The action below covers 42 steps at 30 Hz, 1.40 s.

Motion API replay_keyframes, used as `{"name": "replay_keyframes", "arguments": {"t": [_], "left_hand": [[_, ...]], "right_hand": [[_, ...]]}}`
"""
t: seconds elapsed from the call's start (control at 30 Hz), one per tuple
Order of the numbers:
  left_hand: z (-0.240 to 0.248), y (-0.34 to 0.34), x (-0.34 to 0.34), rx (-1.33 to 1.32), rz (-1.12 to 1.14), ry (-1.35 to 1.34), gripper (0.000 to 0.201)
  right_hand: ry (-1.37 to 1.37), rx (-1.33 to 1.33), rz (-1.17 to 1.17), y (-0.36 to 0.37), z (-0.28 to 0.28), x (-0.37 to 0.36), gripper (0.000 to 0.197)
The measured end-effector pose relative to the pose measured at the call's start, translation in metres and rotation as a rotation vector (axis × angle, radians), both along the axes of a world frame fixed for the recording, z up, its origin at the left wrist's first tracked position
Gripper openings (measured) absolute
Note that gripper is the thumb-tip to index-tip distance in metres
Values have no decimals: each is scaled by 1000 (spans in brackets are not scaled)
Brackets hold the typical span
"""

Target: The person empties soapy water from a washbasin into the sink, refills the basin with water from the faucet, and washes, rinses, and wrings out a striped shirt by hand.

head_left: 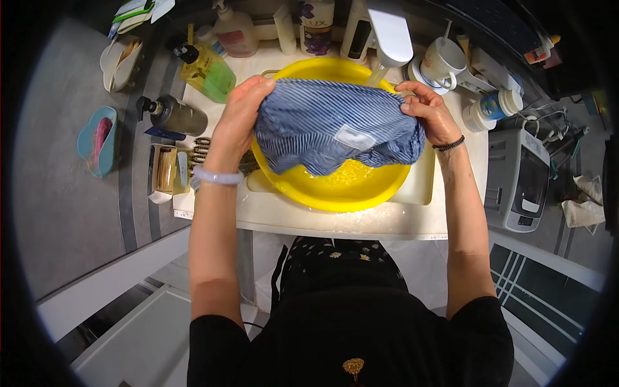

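A blue-and-white striped cloth [322, 122], gathered in folds along its lower edge, is stretched between my hands above a yellow basin [335, 201]. My left hand [240, 119] pinches its upper left corner, and my right hand [433, 115] grips the upper right side. A pale rectangular patch shows on the cloth's front. Water glints in the basin below. The basin's back rim shows behind the cloth, beneath the white tap [391, 39]. Which garment or item the cloth is, I cannot tell.
Pump bottles, one with green liquid [209, 76] and one grey [174, 115], stand left of the basin. A hairbrush [201, 149] lies near my left forearm. At the back right are a white mug [442, 63] and a blue-and-white jar [500, 104]. A washing machine [525, 180] stands further right.
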<state>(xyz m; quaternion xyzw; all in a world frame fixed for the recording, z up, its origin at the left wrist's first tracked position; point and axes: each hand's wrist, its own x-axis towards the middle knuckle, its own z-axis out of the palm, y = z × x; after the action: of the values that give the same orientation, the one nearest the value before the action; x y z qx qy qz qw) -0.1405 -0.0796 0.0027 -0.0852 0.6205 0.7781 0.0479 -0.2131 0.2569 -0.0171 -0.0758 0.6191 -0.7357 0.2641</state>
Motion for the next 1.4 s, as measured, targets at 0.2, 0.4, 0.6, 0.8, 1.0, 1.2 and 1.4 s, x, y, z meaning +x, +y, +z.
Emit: {"name": "replay_keyframes", "arguments": {"t": [0.2, 0.4, 0.6, 0.8, 1.0, 1.2, 1.4], "left_hand": [[-69, -8, -7, -859, 173, 238, 34], [-89, 34, 8, -993, -226, 83, 38], [-104, 63, 17, -1388, -525, 24, 43], [-103, 85, 14, -1702, -565, 10, 50], [-69, 74, -34, -1278, -53, 222, 28], [19, 49, -78, -135, -57, 126, 22], [43, 52, -37, -863, -284, 540, 16]], "right_hand": [[745, 826, -19, 1, -66, 18, 26], [945, 1062, 214, -62, -121, 82, 31], [998, 1433, 344, -89, -167, 78, 33], [111, 725, 88, -50, -126, 38, 6], [203, 207, -85, -36, 7, -9, 11], [1168, 1279, -89, -5, 38, -11, 27], [540, 700, -162, 35, 45, -5, 10]]}}
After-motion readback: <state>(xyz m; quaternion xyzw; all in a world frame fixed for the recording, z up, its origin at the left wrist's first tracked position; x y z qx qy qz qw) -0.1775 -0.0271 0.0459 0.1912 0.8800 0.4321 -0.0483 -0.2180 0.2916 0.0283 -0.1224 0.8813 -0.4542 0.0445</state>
